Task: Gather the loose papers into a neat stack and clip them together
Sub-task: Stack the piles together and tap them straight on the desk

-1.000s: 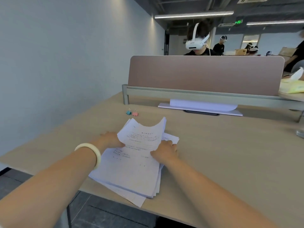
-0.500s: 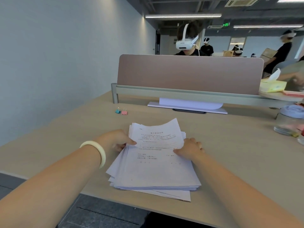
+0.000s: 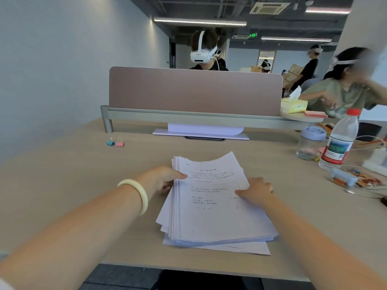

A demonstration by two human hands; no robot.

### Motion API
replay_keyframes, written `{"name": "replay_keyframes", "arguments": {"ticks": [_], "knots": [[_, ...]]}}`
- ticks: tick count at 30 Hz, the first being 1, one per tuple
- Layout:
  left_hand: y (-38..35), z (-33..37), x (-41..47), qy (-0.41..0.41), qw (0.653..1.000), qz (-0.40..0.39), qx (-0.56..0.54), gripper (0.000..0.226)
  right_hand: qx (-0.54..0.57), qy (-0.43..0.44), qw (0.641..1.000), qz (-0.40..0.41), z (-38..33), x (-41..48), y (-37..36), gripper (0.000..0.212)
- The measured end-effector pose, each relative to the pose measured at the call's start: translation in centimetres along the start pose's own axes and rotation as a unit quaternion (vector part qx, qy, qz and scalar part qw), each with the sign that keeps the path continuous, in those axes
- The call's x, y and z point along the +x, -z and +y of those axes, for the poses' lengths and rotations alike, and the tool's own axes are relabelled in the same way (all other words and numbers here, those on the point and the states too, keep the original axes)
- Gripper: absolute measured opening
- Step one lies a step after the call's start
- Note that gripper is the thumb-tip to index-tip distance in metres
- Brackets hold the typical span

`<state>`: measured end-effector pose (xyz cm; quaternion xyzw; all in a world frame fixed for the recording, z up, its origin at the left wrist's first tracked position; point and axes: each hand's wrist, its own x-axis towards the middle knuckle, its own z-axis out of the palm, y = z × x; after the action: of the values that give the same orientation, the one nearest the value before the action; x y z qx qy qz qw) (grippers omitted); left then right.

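Near edge of desk (image 3: 62, 185): stack of papers (image 3: 209, 210), printed side up, squared only in part; lowest sheets splayed out at the near right corner and along the left edge. Left hand (image 3: 161, 181) closed on the stack's left edge, thumb on top, fingers beneath. Right hand (image 3: 255, 190) pressed on the right edge, fingers curled down; whether clamped or merely resting, cannot tell. Far corner of top sheets lifted and curled.

Risks, as judged: bottom sheets left behind or creased if lifted for tapping without first being drawn in; stack close to the desk edge, so loose sheets liable to slide off; clipping over uneven edges likely to miss the shorter-seated pages.

Farther left: blue binder clip (image 3: 110, 142) and pink binder clip (image 3: 119, 144), touching, well apart from the stack, out of immediate reach.

Far right: clear jar (image 3: 310, 143) with pale blue lid, apparently near empty; water bottle (image 3: 339, 141), capped, contents unclear; tissue box (image 3: 293, 105) with one tissue protruding.
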<state>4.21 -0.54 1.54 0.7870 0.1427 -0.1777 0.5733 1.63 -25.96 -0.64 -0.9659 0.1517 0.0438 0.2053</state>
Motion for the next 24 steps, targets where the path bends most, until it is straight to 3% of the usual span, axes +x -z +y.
{"name": "replay_keyframes", "arguments": {"ticks": [5,9,13,17,20,22,24], "knots": [[-2.1,1.0,0.6,-0.050,0.998,-0.002,0.045,0.060,0.019,-0.003,1.000,0.017,1.4,0.5,-0.1,0.053],[-3.0,1.4,0.9,-0.133,0.988,-0.066,0.036,0.062,0.050,-0.008,0.997,0.057,2.0,1.1,-0.6,0.053],[-4.3,1.3,2.4,-0.143,0.989,-0.047,0.009,0.082,0.078,-0.010,0.994,0.082,2.1,2.2,-0.9,0.063],[-3.9,1.4,4.3,-0.122,0.990,-0.069,-0.017,0.067,0.078,-0.006,0.994,0.076,2.0,3.8,-0.9,0.064],[-3.4,1.5,4.7,-0.151,0.985,-0.061,-0.057,0.049,0.100,0.002,0.992,0.072,2.1,5.3,-0.7,0.043],[-2.9,1.5,4.8,-0.197,0.971,-0.059,-0.125,0.049,0.134,0.025,0.987,0.084,2.2,6.4,-0.6,0.057],[-2.2,1.7,4.9,-0.241,0.948,-0.055,-0.199,0.047,0.249,0.041,0.965,0.069,2.0,7.3,-0.2,0.088]]}}
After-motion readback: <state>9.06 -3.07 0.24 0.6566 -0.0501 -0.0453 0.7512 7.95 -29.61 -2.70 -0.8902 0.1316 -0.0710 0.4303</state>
